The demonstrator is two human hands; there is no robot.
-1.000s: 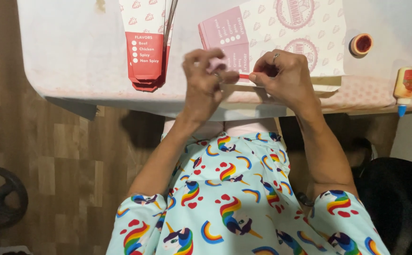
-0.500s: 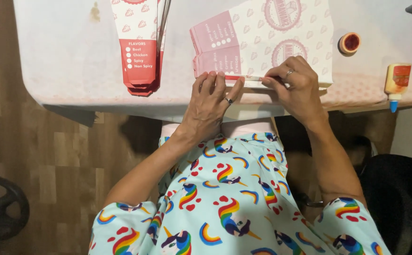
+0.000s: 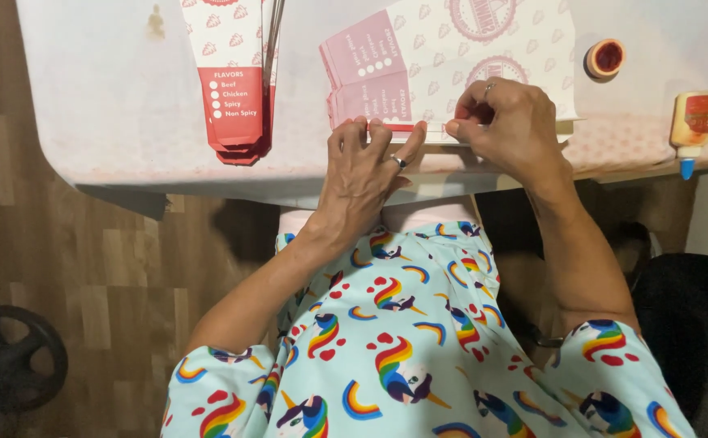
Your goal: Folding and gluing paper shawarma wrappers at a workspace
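We are pressing our left hand [image 3: 367,166] flat, fingers open, on the pink carton blank [image 3: 443,65] on the desk [image 3: 110,122]. Our right hand [image 3: 504,122] is pinching the carton's folded edge in a closed grip, near the glue bottle [image 3: 690,122].

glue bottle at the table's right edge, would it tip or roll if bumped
The glue bottle lies flat near the table edge, so it cannot tip further. Its body looks flattish, so it would probably slide rather than roll. Being small plastic, it is likely light and could be knocked off.

The flat box [image 3: 451,57] is smooth, matt card. The table cover [image 3: 110,105] looks like soft cloth. The floor [image 3: 70,268] is wood. The glue bottle [image 3: 692,120] is shiny plastic.
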